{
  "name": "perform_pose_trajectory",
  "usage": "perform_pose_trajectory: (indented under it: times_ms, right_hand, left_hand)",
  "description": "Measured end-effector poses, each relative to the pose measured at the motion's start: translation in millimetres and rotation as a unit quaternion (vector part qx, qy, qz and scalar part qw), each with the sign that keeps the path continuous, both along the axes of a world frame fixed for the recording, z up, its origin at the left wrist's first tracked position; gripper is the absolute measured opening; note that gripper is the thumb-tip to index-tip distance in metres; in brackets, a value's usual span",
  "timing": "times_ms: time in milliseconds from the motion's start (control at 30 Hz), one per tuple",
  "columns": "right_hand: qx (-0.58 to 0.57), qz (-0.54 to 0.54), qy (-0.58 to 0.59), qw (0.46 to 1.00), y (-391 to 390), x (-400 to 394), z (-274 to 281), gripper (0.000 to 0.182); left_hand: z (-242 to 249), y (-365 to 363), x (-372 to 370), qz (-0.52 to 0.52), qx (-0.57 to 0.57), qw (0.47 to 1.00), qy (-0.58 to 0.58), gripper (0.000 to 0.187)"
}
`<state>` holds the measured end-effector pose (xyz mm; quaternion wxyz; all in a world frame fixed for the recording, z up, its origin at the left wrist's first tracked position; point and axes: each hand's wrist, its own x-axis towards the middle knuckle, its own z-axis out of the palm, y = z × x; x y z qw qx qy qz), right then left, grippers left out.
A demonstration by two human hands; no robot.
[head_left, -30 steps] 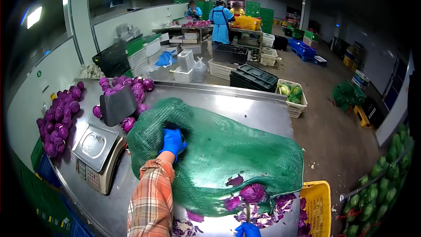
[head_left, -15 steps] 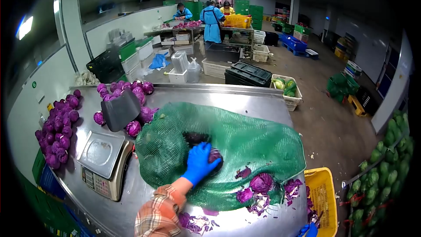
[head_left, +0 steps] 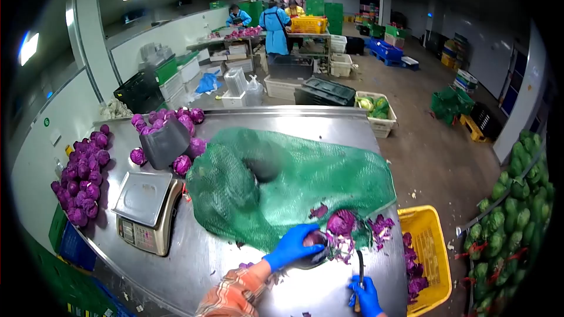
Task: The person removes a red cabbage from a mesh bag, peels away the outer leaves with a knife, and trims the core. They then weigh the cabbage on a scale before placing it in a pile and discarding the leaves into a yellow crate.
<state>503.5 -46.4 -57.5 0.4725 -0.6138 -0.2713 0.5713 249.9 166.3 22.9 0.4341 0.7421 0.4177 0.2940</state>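
Observation:
My left hand [head_left: 292, 247], in a blue glove, grips a red cabbage [head_left: 315, 240] at the near edge of the steel table [head_left: 200, 258]. My right hand [head_left: 366, 296], also gloved in blue, holds a knife [head_left: 359, 269] with its blade pointing up toward the cabbage. A large green mesh sack [head_left: 294, 179] lies across the table just beyond both hands. Purple cabbage trimmings [head_left: 358, 229] lie on the sack's near edge beside the cabbage.
A weighing scale [head_left: 145, 210] stands at left, a pile of red cabbages [head_left: 82, 170] behind it. A yellow crate [head_left: 426, 258] with trimmings sits at right. Green cabbages [head_left: 517, 199] fill the far right. People in blue coats [head_left: 274, 23] work at a far table.
My left hand has pulled a red cabbage out of the green sack toward the near table edge. My right hand has come up with the knife beside it.

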Motion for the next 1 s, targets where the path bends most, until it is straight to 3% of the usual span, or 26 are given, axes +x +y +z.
perform_pose_trajectory:
  times_ms: [67,100,167,200,233,300,400,433,467,567,600,667,733,833,900,933,967,1000]
  right_hand:
    - [-0.033,0.032,0.029,0.999,12.9,-5.5,49.4,0.038]
    - [0.004,0.055,0.048,0.997,14.1,-1.3,42.8,0.042]
    - [-0.03,0.083,0.097,0.991,22.7,-7.1,46.9,0.043]
    - [-0.058,0.125,0.125,0.983,27.2,-10.2,51.1,0.044]
    - [-0.088,0.167,0.151,0.97,26.7,-15.3,52.8,0.044]
    - [-0.045,0.112,0.165,0.979,17.3,-28.5,41.8,0.041]
    - [-0.036,0.144,0.157,0.976,4.4,-19.5,58.5,0.039]
    - [-0.031,0.167,0.157,0.973,-5.4,-14.1,68.1,0.039]
    - [-0.026,0.19,0.156,0.969,-12.2,-9.6,74.1,0.039]
    - [-0.022,0.19,0.105,0.976,-30.2,-12.2,65.3,0.041]
    - [-0.032,0.181,0.109,0.977,-33.8,-10.8,66.1,0.042]
    - [-0.021,0.179,0.112,0.977,-36.5,-6.4,64.2,0.044]
    - [-0.013,0.184,0.098,0.978,-41.0,-0.1,63.9,0.045]
    - [-0.022,0.148,0.038,0.988,-50.7,9.4,54.5,0.041]
    - [-0.088,0.156,-0.086,0.98,-52.8,16.0,67.4,0.026]
    - [-0.087,0.14,-0.114,0.98,-56.6,16.6,70.0,0.028]
    - [-0.061,0.138,-0.095,0.984,-62.0,20.3,57.0,0.027]
    - [-0.062,0.143,-0.065,0.986,-65.4,22.9,64.2,0.024]
  left_hand:
    - [-3.7,-37.6,1.2,-0.082,0.029,0.995,-0.054,0.085]
    - [-6.2,-58.7,4.1,-0.042,0.042,0.996,-0.059,0.087]
    - [-4.8,-99.5,9.5,0.041,0.079,0.993,-0.071,0.092]
    - [4.7,-112.2,9.0,-0.008,-0.006,0.998,-0.065,0.099]
    - [4.0,-122.8,11.1,-0.002,0.033,0.999,-0.025,0.102]
    - [3.1,-149.1,14.6,0.038,0.068,0.997,0.013,0.103]
    - [22.2,-193.0,21.7,0.098,-0.06,0.993,-0.038,0.097]
    - [24.5,-213.5,30.8,0.156,-0.068,0.978,-0.124,0.087]
    - [44.0,-223.9,35.0,0.125,-0.136,0.972,-0.145,0.097]
    - [53.5,-236.3,44.1,0.118,-0.163,0.972,-0.123,0.097]
    - [50.2,-235.8,46.6,0.122,-0.121,0.977,-0.123,0.085]
    - [38.4,-230.8,48.7,0.107,-0.12,0.979,-0.124,0.086]
    - [5.9,-223.5,47.6,0.099,-0.145,0.979,-0.102,0.102]
    - [-4.5,-220.9,50.2,0.106,-0.083,0.99,-0.053,0.102]
    - [-20.1,-215.5,50.3,0.085,-0.134,0.983,-0.092,0.101]
    - [-17.8,-219.3,51.3,0.081,-0.168,0.977,-0.107,0.101]
    - [6.1,-220.1,55.4,0.088,-0.21,0.967,-0.117,0.102]
    - [-6.3,-226.6,52.8,0.117,-0.192,0.97,-0.087,0.099]
